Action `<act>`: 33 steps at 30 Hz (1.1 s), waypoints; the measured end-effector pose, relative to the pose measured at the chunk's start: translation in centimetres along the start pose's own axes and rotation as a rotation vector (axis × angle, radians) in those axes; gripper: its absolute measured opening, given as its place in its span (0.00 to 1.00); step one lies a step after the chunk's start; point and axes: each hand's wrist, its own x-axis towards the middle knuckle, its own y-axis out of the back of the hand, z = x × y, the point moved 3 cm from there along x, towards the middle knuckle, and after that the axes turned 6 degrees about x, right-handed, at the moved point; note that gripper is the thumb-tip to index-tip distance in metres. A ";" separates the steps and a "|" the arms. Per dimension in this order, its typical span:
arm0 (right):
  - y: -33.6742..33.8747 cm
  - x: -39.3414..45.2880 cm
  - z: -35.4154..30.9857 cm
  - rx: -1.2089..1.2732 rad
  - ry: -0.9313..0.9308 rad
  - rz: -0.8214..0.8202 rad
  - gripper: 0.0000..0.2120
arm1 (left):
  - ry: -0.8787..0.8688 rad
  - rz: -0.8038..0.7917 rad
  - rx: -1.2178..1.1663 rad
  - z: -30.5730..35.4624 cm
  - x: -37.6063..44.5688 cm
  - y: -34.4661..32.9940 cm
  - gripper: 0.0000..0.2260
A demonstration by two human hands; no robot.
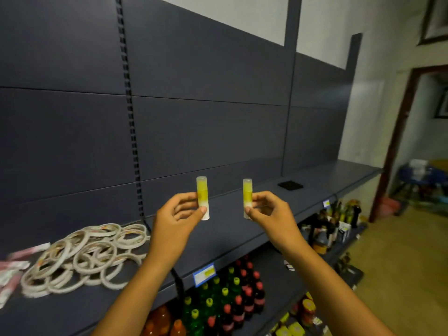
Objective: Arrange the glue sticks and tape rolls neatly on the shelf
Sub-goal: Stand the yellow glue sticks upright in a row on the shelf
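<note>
While both hands are up in front of the shelf, each one pinches a glue stick, so nothing's free at the moment. Left hand [178, 214] has thumb and fingers curled round the left yellow-and-white plastic glue stick with a clear cap [202, 198], and the right hand [266, 212] grips the right yellow-and-white glue stick of the same kind [247, 198]. Both sticks stand pretty much upright, long axis vertical, clear caps pointing up, white bases at the bottom. They sit side by side with a clear gap between them, held in the air over the dark blue-grey metal shelf [242, 229]; I can't tell if the bases actually touch it.

Off to the left on that same shelf there's a messy heap of thin white tape rolls [84, 253], overlapping each other flat and at angles. At the far left edge are some pink-and-white packets [14, 265], too blurred to read. Further right along the shelf lies a small black square grid thing [290, 185], well apart from the hands.

Behind it all is a dark slotted back panel [206, 98]. The shelf edge has a blue price label [204, 274], and the lower shelf under it holds bottles with red and yellow caps [232, 299], green, dark and orange ones. More bottles and jars sit further right. Pale wall, a dark wooden door frame [397, 141] on the right, tan floor.
</note>
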 end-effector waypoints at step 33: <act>32.9 30.6 20.3 -0.097 -0.008 0.104 0.07 | -0.025 -0.083 -0.013 -13.9 26.8 -41.9 0.12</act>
